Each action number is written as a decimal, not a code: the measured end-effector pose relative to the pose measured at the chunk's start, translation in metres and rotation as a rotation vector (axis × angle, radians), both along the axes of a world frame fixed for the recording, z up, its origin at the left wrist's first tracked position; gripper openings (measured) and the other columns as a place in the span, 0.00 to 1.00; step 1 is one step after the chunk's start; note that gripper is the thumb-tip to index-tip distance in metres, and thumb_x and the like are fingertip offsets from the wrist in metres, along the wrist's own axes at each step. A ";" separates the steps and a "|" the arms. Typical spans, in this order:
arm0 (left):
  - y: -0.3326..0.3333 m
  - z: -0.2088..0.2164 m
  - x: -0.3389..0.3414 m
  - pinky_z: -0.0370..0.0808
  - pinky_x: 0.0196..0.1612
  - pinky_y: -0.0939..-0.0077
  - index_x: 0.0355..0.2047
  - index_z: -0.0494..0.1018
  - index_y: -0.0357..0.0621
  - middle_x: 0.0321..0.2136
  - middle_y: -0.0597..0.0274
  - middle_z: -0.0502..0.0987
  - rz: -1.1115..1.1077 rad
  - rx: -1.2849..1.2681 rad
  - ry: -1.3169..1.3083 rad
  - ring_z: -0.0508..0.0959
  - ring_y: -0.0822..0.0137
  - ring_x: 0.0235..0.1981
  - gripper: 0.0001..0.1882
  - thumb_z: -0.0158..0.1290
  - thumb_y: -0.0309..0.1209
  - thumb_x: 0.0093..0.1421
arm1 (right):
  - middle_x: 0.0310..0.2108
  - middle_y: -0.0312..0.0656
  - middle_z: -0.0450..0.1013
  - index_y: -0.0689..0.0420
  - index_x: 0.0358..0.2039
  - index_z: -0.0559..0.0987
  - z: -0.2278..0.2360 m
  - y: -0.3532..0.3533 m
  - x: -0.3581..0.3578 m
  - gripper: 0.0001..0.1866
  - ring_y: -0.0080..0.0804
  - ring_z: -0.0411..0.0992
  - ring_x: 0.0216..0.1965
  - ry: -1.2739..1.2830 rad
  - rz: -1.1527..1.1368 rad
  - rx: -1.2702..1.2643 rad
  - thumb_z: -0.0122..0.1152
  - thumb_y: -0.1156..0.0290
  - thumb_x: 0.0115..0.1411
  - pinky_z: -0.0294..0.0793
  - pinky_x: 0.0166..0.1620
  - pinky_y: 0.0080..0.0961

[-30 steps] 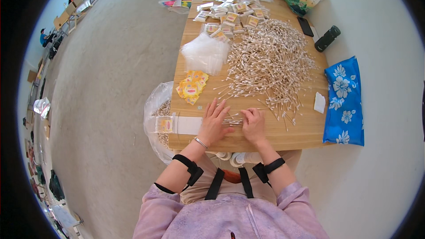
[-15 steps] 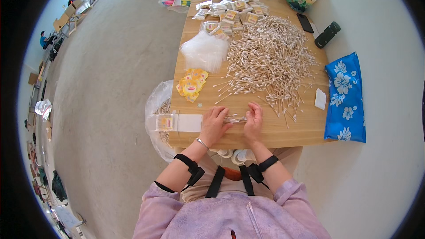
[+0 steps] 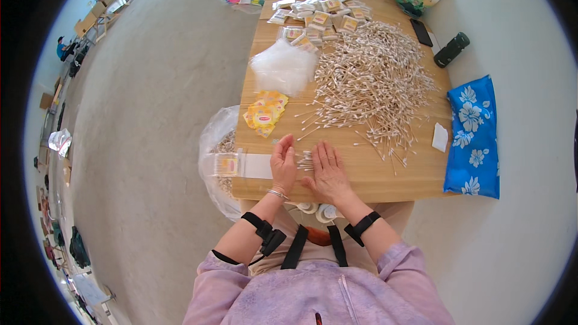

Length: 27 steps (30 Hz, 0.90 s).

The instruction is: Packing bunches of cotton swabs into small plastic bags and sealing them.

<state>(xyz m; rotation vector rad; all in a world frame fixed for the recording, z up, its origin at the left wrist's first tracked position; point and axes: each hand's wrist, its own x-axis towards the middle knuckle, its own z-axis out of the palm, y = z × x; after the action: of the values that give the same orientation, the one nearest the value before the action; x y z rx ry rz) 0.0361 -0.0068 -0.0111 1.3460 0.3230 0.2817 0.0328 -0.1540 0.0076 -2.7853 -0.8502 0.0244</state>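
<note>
A small bunch of cotton swabs (image 3: pixel 306 160) lies on the table between my hands, partly under my right hand (image 3: pixel 327 171). That hand rests flat over the swabs with its fingers stretched out. My left hand (image 3: pixel 284 164) stands on its edge at the bunch's left end, fingers raised and not wrapped round anything. Left of it lies a white strip (image 3: pixel 257 166). The strip runs to a clear packet with a yellow card (image 3: pixel 227 165) at the table's left edge. Beyond my hands spreads a large heap of loose cotton swabs (image 3: pixel 373 78).
Yellow cards (image 3: pixel 265 114) and clear plastic bags (image 3: pixel 283 66) lie to the left, with filled packets (image 3: pixel 319 18) behind them. Along the right side are a phone (image 3: pixel 421 32), a dark green bottle (image 3: pixel 451 49) and a blue flowered pouch (image 3: pixel 472 135). A plastic sack (image 3: pixel 211 138) hangs beside the table.
My left hand has drawn back from over the swabs and turned onto its edge. My right hand has moved left and flattened over the bunch.
</note>
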 end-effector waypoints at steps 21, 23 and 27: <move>0.003 0.007 -0.017 0.62 0.58 0.77 0.55 0.64 0.33 0.52 0.54 0.69 0.041 0.029 0.006 0.67 0.66 0.54 0.18 0.39 0.26 0.65 | 0.66 0.54 0.43 0.64 0.64 0.49 0.016 -0.012 -0.008 0.44 0.50 0.38 0.68 0.003 -0.149 0.187 0.58 0.58 0.54 0.37 0.67 0.45; 0.001 0.008 -0.018 0.61 0.58 0.76 0.55 0.64 0.33 0.53 0.53 0.68 0.028 0.018 0.007 0.66 0.66 0.55 0.19 0.39 0.26 0.65 | 0.66 0.54 0.42 0.64 0.64 0.48 0.012 -0.013 -0.008 0.43 0.50 0.37 0.68 -0.022 -0.220 0.387 0.59 0.65 0.54 0.37 0.67 0.42; -0.009 0.005 -0.020 0.59 0.60 0.75 0.57 0.62 0.35 0.55 0.55 0.66 0.006 0.048 -0.010 0.64 0.66 0.57 0.20 0.39 0.27 0.66 | 0.65 0.55 0.44 0.65 0.63 0.50 0.004 -0.001 0.000 0.37 0.49 0.39 0.68 0.138 -0.381 0.875 0.51 0.79 0.52 0.38 0.67 0.37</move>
<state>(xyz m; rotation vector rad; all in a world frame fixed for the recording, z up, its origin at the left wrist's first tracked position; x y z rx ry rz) 0.0165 -0.0155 -0.0058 1.3904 0.3138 0.3021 0.0331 -0.1553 0.0114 -2.0273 -0.1892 -0.1734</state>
